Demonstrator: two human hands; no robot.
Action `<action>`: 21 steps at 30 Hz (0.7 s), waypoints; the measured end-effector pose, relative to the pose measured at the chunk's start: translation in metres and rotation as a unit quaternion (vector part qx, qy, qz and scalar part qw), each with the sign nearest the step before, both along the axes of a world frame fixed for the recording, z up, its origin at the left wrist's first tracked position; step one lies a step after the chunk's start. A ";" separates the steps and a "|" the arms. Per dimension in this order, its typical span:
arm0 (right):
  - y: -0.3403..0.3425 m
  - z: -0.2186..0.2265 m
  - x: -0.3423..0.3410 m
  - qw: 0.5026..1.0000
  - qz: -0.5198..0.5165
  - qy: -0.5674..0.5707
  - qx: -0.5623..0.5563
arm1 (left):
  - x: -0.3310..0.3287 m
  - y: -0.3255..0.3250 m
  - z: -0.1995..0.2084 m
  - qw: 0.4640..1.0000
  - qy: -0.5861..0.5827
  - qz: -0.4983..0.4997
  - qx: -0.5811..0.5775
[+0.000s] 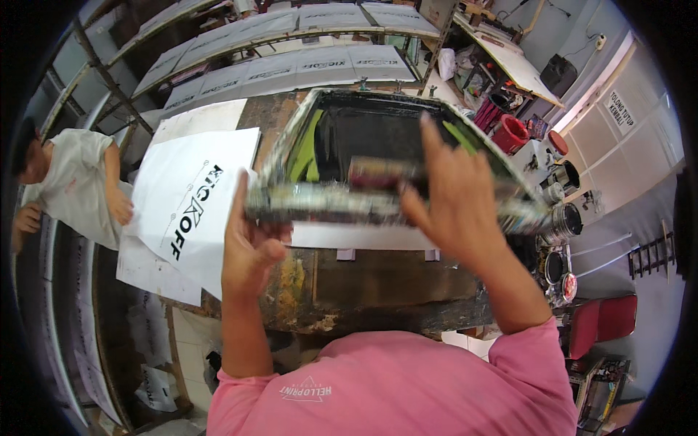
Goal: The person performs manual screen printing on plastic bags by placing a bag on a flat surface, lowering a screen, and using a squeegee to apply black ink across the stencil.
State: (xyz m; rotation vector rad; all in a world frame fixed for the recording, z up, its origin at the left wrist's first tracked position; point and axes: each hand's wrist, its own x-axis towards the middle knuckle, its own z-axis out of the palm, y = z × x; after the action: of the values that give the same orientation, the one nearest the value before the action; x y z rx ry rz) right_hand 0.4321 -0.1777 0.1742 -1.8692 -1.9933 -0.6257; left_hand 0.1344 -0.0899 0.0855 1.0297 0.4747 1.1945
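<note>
A screen printing frame [349, 203] with black ink on its mesh is raised at its near edge over the worktable, smeared by motion. My left hand [251, 251] is at its near left corner, index finger pointing up, the other fingers curled under the edge. Above the frame's right half is my right hand [462, 196], index finger stretched out and thumb apart. A squeegee [382, 171] lies inside the frame near the right thumb; whether they touch is hard to tell. White sheets [196, 189] with black printed lettering lie left of my left hand.
At the left stands another person [76, 185] beside the sheets. Racks [291, 69] of printed sheets fill the back. Ink pots and a red bucket [510, 134] crowd the right side. The stained worktable [392, 287] shows nearest me, with a red chair [603, 323] at right.
</note>
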 end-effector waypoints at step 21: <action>0.314 -0.228 0.142 0.989 0.088 0.042 -0.107 | -0.026 -0.044 -0.174 0.755 0.600 0.156 0.213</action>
State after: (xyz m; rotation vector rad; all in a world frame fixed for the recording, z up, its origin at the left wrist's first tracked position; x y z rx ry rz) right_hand 0.5740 0.1364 -0.0539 -1.7739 -2.2133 -0.2877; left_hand 0.1086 -0.1337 -0.0883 2.1653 1.4646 0.7747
